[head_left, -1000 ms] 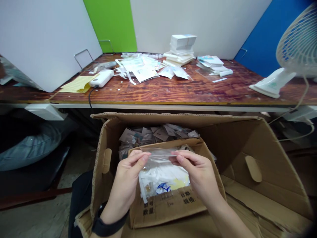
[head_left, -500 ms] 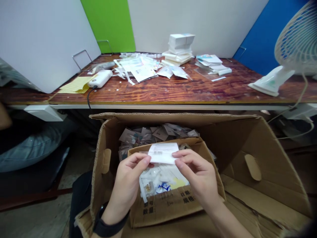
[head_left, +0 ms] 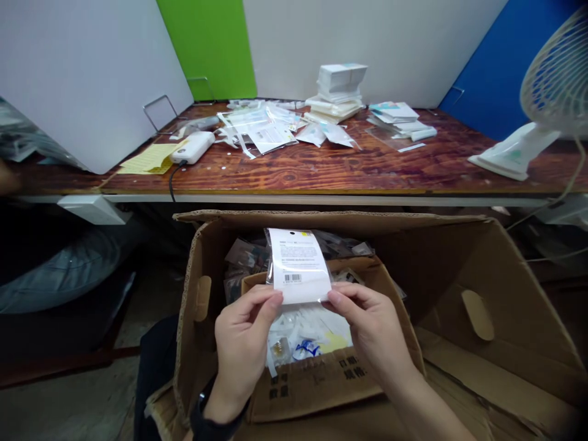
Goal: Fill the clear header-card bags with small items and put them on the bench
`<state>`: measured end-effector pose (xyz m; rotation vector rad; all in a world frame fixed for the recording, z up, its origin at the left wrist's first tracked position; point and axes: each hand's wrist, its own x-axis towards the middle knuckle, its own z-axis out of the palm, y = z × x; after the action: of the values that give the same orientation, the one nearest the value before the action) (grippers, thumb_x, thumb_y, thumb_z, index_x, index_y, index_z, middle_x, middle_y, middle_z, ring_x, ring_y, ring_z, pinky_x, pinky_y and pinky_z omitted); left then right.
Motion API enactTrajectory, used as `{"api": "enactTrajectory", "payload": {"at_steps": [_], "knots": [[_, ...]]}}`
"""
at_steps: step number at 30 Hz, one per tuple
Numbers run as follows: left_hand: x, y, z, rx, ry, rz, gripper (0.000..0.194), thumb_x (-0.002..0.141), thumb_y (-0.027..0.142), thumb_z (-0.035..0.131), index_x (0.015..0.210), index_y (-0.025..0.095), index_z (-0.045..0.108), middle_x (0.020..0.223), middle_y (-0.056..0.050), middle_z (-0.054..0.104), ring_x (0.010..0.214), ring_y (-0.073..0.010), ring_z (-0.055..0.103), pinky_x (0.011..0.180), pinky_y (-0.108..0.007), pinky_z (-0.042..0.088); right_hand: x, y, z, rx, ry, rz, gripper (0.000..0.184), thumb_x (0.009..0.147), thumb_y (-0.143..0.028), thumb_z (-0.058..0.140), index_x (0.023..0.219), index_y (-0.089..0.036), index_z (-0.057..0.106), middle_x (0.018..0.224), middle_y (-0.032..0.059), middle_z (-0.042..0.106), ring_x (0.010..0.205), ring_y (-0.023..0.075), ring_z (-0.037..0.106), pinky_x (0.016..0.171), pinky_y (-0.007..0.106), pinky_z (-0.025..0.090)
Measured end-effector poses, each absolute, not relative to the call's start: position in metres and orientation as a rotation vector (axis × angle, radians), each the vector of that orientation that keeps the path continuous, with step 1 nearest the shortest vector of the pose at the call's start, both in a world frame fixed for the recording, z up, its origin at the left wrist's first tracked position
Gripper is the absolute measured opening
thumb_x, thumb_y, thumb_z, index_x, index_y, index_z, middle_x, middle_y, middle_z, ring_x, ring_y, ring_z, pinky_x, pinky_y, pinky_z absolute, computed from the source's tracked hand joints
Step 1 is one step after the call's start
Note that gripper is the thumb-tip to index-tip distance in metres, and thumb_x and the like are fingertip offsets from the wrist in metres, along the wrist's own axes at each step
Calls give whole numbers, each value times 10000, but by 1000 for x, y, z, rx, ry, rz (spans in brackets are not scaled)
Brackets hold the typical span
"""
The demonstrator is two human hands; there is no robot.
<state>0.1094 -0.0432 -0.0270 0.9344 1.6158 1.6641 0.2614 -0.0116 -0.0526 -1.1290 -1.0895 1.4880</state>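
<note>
Between my two hands I hold a clear plastic packet with a white printed card inside, its barcode side facing me. My left hand pinches the lower left corner with thumb and finger. At the lower right corner, the thumb and fingers of my right hand are closed on it too. Below the packet sits a small cardboard box holding white scraps, a yellow piece and a blue-printed wrapper. Behind that box lie several packaged cards, partly hidden by the held packet.
A large open carton surrounds the small box. On the wooden table are loose packets, a stack of white cards, a white power bank, yellow paper and a fan. Another person's leg shows at left.
The packet has tilted up from a foreshortened, curled position, so its whole printed face shows. Both hands keep their pinch at its lower corners. The view has shifted slightly left.
</note>
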Motion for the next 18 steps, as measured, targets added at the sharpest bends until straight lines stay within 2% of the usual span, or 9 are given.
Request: {"api": "enactTrajectory", "payload": {"at_steps": [8, 11, 14, 18], "knots": [[109, -44, -41, 826, 1537, 1619, 60, 687, 238, 678, 710, 194, 712, 777, -24, 708, 785, -191, 624, 726, -247, 483, 260, -16, -51, -1062, -1049, 1329, 17, 720, -212, 680, 708, -201, 677, 842, 32, 637, 801, 180, 582, 697, 288, 467], [108, -43, -45, 762, 1412, 1574, 93, 734, 247, 644, 774, 182, 697, 908, -44, 695, 903, -206, 606, 795, -277, 477, 259, -17, -49, -1075, -1116, 1255, 25, 729, -208, 669, 707, -212, 676, 833, 29, 628, 797, 175, 575, 690, 279, 469], [108, -42, -45, 684, 1310, 1564, 87, 746, 237, 634, 758, 164, 679, 1008, -62, 669, 971, -226, 587, 842, -316, 468, 258, -17, -49, -1089, -1171, 1186, 29, 721, -208, 675, 691, -211, 675, 825, 36, 622, 787, 177, 572, 673, 277, 474], [110, -40, -43, 530, 1249, 1577, 91, 733, 239, 646, 752, 151, 653, 897, -58, 688, 874, -209, 620, 799, -325, 483, 257, -18, -50, -1107, -1207, 1152, 36, 712, -210, 681, 677, -212, 673, 816, 35, 620, 769, 173, 574, 651, 267, 480]]}}
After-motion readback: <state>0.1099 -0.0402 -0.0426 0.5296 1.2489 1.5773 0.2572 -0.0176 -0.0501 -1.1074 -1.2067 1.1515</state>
